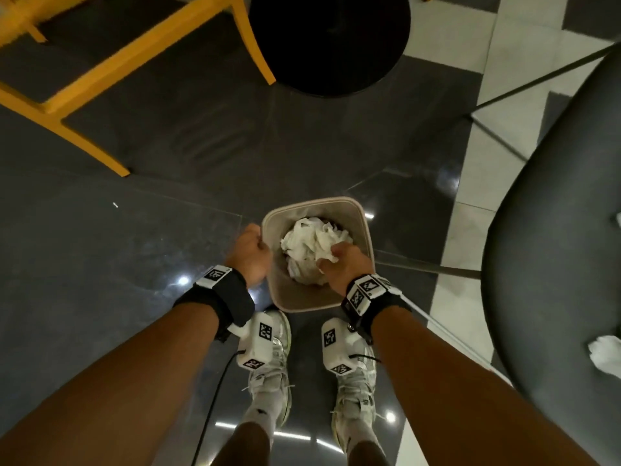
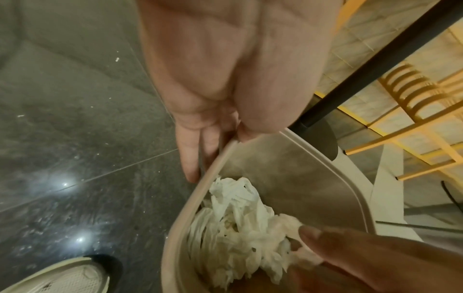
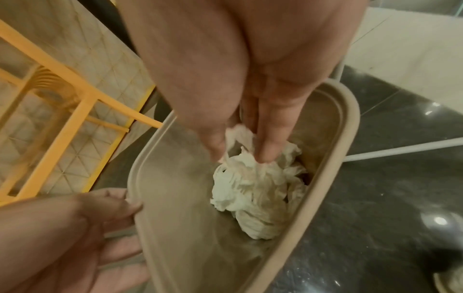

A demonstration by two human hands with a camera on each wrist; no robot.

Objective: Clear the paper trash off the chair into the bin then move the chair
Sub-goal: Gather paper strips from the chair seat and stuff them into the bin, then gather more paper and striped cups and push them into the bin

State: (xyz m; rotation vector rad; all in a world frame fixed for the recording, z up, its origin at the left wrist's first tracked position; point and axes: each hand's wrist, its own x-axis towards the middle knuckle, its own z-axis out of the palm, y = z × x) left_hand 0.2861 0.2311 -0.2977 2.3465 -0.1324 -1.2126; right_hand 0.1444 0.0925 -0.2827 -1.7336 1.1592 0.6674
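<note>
Head view. Beige bin (image 1: 364,230) at frame centre, upright on dark floor tiles (image 1: 100,264), mouth facing the camera, long axis running top to bottom of the frame. Contents: crumpled white paper trash (image 1: 311,245), filling the upper and middle part of the opening. Left hand (image 1: 250,255) at the bin's left rim, fingers curled over the edge in a grip. Right hand (image 1: 346,264) inside the opening at lower right, fingertips pinching the paper wad. Dark chair (image 1: 554,230) along the right edge of the frame, with more white paper scraps (image 1: 605,354) lying on its seat at lower right. Yellow chair frame (image 1: 84,85) at upper left; round black base (image 1: 329,42) at top centre.

Left wrist view. Left hand (image 2: 220,89) at top centre, fingers (image 2: 190,158) outside the bin (image 2: 313,158) wall, thumb at the rim. Paper trash (image 2: 238,228) inside, at lower centre. Right hand (image 2: 375,263) at lower right, touching the paper.

Right wrist view. Right hand (image 3: 238,69) at top centre, thumb and fingers (image 3: 270,146) closed on the top of the paper trash (image 3: 255,190). Wad resting deep in the bin (image 3: 325,188), toward its right wall. Left hand (image 3: 62,237) at lower left, gripping the rim.
</note>
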